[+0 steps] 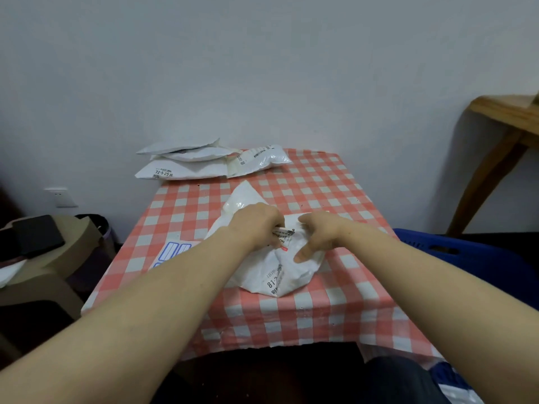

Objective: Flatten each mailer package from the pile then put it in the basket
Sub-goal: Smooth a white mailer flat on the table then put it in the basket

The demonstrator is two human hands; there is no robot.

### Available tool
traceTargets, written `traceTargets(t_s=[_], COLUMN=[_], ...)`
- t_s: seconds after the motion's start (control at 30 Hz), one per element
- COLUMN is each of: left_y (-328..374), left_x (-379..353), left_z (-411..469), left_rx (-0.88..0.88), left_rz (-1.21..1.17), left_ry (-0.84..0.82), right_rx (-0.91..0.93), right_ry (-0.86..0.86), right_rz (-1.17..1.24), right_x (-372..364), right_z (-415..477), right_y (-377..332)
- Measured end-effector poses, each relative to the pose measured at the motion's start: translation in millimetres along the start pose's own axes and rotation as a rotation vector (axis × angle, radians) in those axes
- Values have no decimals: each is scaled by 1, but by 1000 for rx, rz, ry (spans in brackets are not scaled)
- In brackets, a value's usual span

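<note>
Red-and-white checked cloth covers the table (pixel 335 301), and near its middle lies a crumpled white plastic mailer package (pixel 280 272), still puffed and creased. The left hand (pixel 256 225) pinches a printed label fold at the mailer's top. The right hand (pixel 318 234) rests on it with loose fingers and the thumb pressed into the plastic. So flattening looks under way but not finished on this one.

Just left of it, a flat white mailer with blue printed boxes (pixel 175 252) lies partly under the left forearm. To the right stands the dark blue plastic basket (pixel 455 252); what it holds is hidden. At the far edge a pile of white mailers (pixel 186 161) waits, so several appear left to do.
</note>
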State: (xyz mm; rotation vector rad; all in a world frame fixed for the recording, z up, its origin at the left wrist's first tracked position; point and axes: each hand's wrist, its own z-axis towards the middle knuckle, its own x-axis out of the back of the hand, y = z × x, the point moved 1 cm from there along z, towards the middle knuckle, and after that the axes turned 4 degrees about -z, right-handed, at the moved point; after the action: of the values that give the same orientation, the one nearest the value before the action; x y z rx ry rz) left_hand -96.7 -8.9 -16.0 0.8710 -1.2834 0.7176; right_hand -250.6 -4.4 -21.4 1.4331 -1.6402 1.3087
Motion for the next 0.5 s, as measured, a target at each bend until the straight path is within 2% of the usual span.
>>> traceTargets(t_s=[0.1,0.23,0.27,0.37,0.5], left_y=[-5,-22,-25,-28,-29], left_x=[-4,-1,-1,-4,-6], left_z=[0,5,5,4,3], left_rx=[12,66,95,129,127], left_rz=[-95,226,224,71,68], left_ry=[-67,-412,-445,-379,-235], right_rx=[15,17,23,29,55], right_ry=[12,38,37,58,126], right_rz=[-98,-150,-160,-196,-229], right_x=[-14,-21,-20,-18,-13], right_z=[5,10,10,12,11], right_y=[2,4,3,-1,-6])
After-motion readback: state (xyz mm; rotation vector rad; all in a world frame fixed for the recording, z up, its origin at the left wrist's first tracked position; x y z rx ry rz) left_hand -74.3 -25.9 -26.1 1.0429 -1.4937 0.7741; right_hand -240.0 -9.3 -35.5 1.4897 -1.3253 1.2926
